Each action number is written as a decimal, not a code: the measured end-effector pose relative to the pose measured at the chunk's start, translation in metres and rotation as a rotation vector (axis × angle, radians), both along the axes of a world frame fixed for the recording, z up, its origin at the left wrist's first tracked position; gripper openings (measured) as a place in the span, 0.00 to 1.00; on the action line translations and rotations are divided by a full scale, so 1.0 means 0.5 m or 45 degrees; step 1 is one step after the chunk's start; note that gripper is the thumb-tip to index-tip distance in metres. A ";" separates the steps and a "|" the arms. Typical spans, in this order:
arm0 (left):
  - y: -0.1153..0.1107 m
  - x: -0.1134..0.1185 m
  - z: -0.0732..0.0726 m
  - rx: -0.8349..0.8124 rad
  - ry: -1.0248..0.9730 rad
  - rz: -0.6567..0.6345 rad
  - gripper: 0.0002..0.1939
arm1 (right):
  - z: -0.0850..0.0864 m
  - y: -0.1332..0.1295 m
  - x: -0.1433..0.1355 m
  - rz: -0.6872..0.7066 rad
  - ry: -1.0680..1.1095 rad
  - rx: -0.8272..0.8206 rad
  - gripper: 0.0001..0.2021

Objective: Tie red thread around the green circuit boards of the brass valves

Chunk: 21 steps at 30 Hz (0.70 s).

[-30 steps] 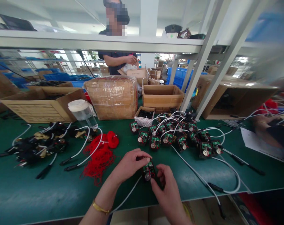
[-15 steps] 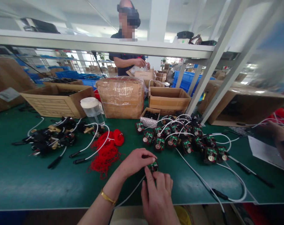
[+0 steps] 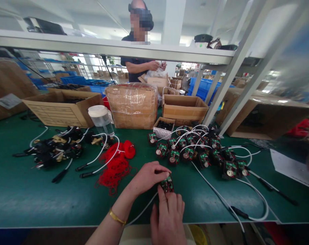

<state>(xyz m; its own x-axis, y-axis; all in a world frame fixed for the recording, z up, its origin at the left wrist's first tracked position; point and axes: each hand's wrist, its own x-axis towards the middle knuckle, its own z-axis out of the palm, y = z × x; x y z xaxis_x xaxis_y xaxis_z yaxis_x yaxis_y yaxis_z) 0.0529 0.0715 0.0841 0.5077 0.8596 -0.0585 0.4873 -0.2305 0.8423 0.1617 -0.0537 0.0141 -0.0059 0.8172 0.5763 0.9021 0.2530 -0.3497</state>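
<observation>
A small black housing with a green circuit board (image 3: 167,184) sits on the green table in front of me, its white cable (image 3: 144,209) trailing toward the front edge. My left hand (image 3: 150,175) is closed on its far left side, thumb across the top and fingers behind. The index fingertip of my right hand (image 3: 168,212) touches its near left side; that hand's other fingers are bent and hold nothing I can see. Several similar circuit-board units (image 3: 188,153) with white cables stand beyond, to the right.
Red wires (image 3: 115,173) lie left of my hands, beside black cabled parts (image 3: 57,149). A plastic jar (image 3: 101,120), a small box of black pieces (image 3: 164,128) and cardboard boxes (image 3: 132,107) line the back. A shelf post (image 3: 233,75) rises at right. A co-worker (image 3: 139,66) stands opposite.
My right hand has drawn slightly back toward me, uncovering more of the circuit board. My left hand keeps its place. At the far right, another person's hand has moved mostly out of view.
</observation>
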 end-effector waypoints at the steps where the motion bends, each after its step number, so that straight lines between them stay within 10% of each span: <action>1: 0.000 0.000 0.000 0.000 -0.002 0.000 0.15 | -0.006 -0.003 0.001 0.003 0.009 -0.001 0.25; 21: 0.001 0.001 -0.009 0.012 -0.002 0.010 0.15 | -0.065 -0.038 0.035 -0.002 -0.017 0.018 0.20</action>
